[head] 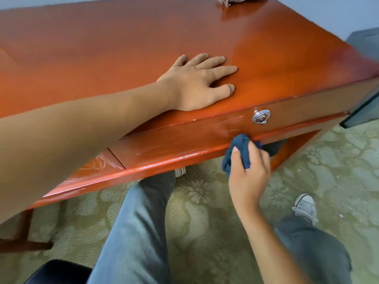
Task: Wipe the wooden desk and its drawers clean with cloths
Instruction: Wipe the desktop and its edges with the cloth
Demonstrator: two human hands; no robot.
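A glossy reddish wooden desk (pixel 123 48) fills the upper view. My left hand (pixel 196 83) lies flat on the desktop near its front edge, fingers spread. Below it, my right hand (pixel 248 171) grips a bunched dark blue cloth (pixel 240 148) and presses it against the lower edge of the right drawer front (pixel 184 138). A round silver drawer handle (pixel 260 116) sits just above and right of the cloth. A second drawer front (pixel 96 165) with scratch marks shows to the left, partly hidden by my left forearm.
A pinkish-beige cloth (pixel 231 0) lies at the desk's far right corner. My legs in grey jeans and white sneakers stand on a patterned green carpet (pixel 338 160). A dark glass-fronted object (pixel 365 111) stands right of the desk; a black seat edge (pixel 57 271) is bottom left.
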